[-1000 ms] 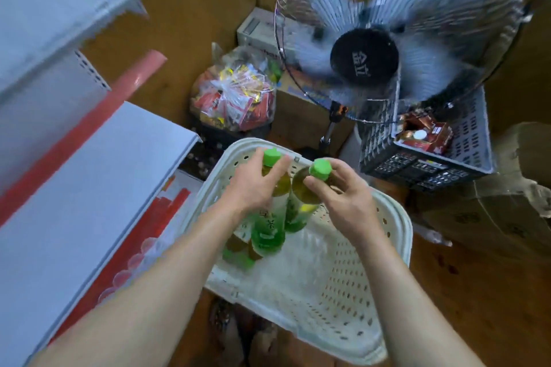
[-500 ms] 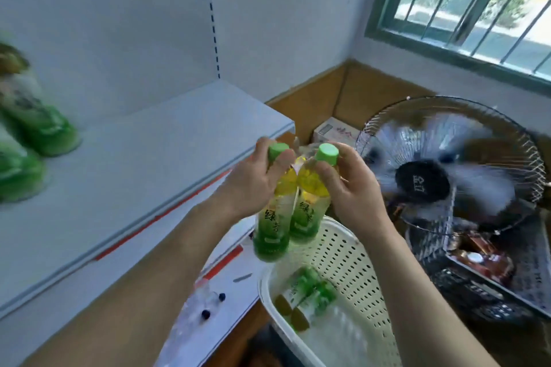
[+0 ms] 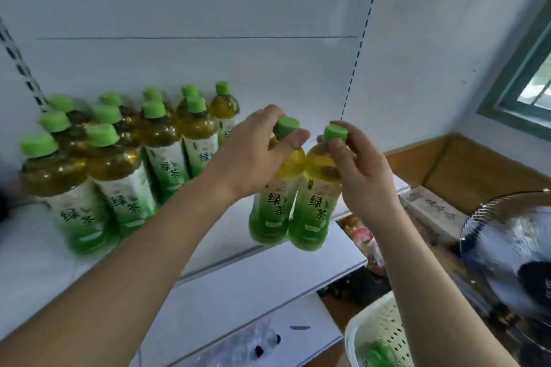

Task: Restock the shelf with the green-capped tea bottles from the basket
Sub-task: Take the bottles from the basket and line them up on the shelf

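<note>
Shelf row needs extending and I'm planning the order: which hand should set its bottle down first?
Probably left: the left hand holds its bottle nearer the shelved bottles.

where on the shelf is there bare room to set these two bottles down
Bare shelf runs right of the stocked tea bottles, below and behind the bottles hanging from the left hand and right hand, out to the shelf's right end. The left part is crowded, with bottles packed several rows deep.
</note>
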The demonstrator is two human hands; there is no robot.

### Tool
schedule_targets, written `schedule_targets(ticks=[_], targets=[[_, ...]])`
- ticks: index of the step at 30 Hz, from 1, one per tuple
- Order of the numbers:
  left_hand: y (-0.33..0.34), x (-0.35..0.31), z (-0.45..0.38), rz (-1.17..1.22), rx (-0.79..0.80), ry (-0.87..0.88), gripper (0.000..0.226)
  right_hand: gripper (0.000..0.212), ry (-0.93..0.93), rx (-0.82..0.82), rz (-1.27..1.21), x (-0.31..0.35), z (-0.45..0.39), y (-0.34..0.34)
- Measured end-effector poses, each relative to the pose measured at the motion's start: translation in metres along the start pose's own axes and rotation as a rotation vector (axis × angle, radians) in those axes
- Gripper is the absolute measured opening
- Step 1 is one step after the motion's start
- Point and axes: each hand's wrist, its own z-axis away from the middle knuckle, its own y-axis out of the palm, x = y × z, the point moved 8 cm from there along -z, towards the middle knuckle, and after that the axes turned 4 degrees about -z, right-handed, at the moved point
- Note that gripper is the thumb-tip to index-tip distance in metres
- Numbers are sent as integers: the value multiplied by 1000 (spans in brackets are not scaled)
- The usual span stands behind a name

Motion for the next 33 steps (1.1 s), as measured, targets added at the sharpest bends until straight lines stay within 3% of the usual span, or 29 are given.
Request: schedule_targets(ticks=[4, 8, 13, 18, 26, 29, 33], targets=[[-47, 33, 12, -102, -63, -56, 49, 32, -37, 122, -41, 7, -19, 59], [-80, 51, 24, -222, -134, -123, 42, 28, -70, 219, -100, 6, -36, 106], [-105, 63, 33, -383, -210, -204, 48, 43, -96, 327, -130, -1, -51, 147], [-115, 71, 43, -665, -255, -253, 60, 40, -125, 418, -154, -12, -51, 174], [-111, 100, 52, -929, -102, -359, 70, 49, -174, 448, -78, -19, -52, 191], [-112, 106, 53, -944, -95, -375, 71, 60, -208, 464, 7, -23, -46, 190], [-107, 104, 56, -945, -100, -279, 63, 90, -179, 512, 104, -55, -19, 180]])
